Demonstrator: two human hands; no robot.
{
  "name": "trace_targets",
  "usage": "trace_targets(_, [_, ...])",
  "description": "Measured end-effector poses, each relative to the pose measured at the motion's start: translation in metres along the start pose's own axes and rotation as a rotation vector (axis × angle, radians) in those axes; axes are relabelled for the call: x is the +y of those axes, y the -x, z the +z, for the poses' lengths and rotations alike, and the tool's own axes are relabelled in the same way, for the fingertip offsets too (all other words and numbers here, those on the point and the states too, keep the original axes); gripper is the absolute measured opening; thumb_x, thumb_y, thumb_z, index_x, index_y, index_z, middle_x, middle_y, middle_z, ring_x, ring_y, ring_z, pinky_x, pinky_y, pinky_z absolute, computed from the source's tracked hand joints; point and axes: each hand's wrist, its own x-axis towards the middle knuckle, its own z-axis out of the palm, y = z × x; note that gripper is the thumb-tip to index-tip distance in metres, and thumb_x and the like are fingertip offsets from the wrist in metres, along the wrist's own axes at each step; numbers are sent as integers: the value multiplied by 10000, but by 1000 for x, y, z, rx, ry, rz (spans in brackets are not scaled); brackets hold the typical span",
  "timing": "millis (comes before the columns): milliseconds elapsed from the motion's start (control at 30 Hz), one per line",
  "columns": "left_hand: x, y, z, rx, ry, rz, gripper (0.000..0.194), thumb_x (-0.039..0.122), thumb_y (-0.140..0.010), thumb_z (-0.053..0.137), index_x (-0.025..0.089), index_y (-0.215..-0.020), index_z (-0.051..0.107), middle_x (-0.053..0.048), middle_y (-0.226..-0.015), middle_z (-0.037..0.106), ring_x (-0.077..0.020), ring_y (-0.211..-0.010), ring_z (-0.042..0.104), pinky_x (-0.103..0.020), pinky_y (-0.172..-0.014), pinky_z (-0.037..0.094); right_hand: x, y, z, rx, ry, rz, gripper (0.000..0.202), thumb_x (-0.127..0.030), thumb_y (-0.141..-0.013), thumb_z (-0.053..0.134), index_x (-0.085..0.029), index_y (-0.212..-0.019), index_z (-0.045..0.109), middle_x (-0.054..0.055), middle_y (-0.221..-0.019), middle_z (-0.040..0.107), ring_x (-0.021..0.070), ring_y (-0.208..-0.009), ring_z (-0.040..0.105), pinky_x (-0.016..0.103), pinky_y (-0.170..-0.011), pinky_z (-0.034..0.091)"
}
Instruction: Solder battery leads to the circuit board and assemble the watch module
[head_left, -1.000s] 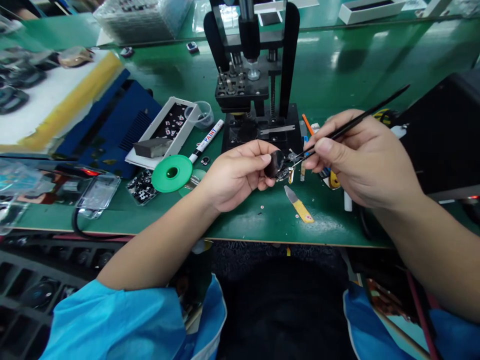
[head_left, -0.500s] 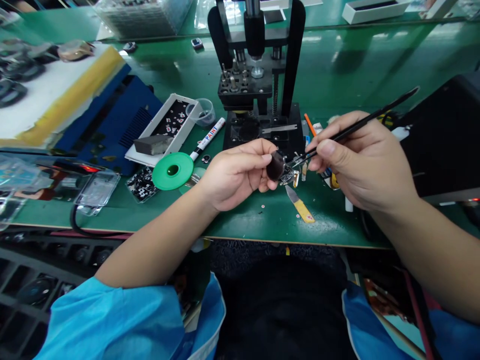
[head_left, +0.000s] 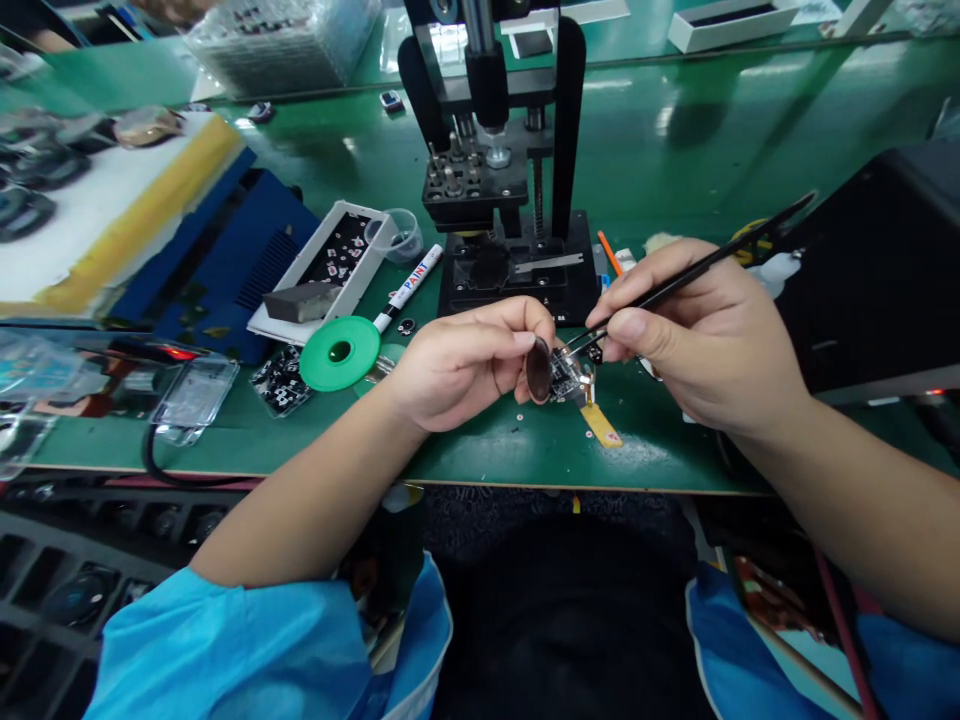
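Note:
Between the thumb and fingers of my left hand (head_left: 476, 362) is a dark round disc (head_left: 538, 371), seen nearly edge-on. A small circuit board (head_left: 568, 375) with silvery parts sits right beside the disc; whether the two are joined I cannot tell. My right hand (head_left: 694, 335) is closed around black tweezers (head_left: 686, 283), whose tips reach the upper edge of the board. Below the board, a yellow-handled blade (head_left: 602, 427) lies on the green bench, its metal end hidden by the board.
A black hand press (head_left: 517, 270) stands behind my hands. To the left are a green reel (head_left: 340, 353), a paint marker (head_left: 409, 288), a white box (head_left: 360, 270) of small parts and a blue machine (head_left: 217, 250). A black case (head_left: 892, 270) stands at the right.
The disc has turned more edge-on and the board now shows more of its face. Both hands are slightly lower in view, the tweezer tips still at the board. The whole view has shifted a little.

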Motion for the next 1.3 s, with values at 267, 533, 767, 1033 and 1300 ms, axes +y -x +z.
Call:
trace_targets(267, [0,-1,-1,37,-1,4,141,263,-931,745,131,-906,702,-69,-751,761,-158,-627,731,-231,-577,579,-2,0,2,6,33,-32,271,-424,-881,996,-265,-927,781,-10,-856,747,145,-692,676,316,-641,615])
trace_targets(533, [-2,-2,-2,62,37,30,159,278,-908,782,128,-912,727,-74,-745,763,-157,-611,724,-230,-577,580,-7,2,0,85,104,41,247,-460,-902,972,-304,-928,782,0,-921,760,152,-659,628,362,-661,634])
trace_targets(767, [-3,-1,1,105,-28,89,175,298,-910,793,142,-901,716,-58,-760,741,-146,-636,696,-227,-582,557,-4,0,-2,73,89,21,221,-424,-919,961,-302,-913,777,-11,-876,756,143,-641,612,348,-655,616])
trace_targets(1033, [-4,-2,3,143,-94,140,200,321,-905,815,145,-893,721,-45,-757,722,-139,-645,681,-221,-577,532,-3,-1,-4,86,92,50,236,-384,-910,967,-263,-896,766,-17,-876,751,115,-631,623,296,-612,598])
trace_targets(1300, [-3,-2,4,185,-105,141,184,311,-886,815,149,-880,727,-48,-772,717,-134,-647,662,-221,-568,524,1,-6,-8,180,143,140,187,-230,-880,948,-256,-840,767,-36,-726,671,121,-573,597,286,-537,546])
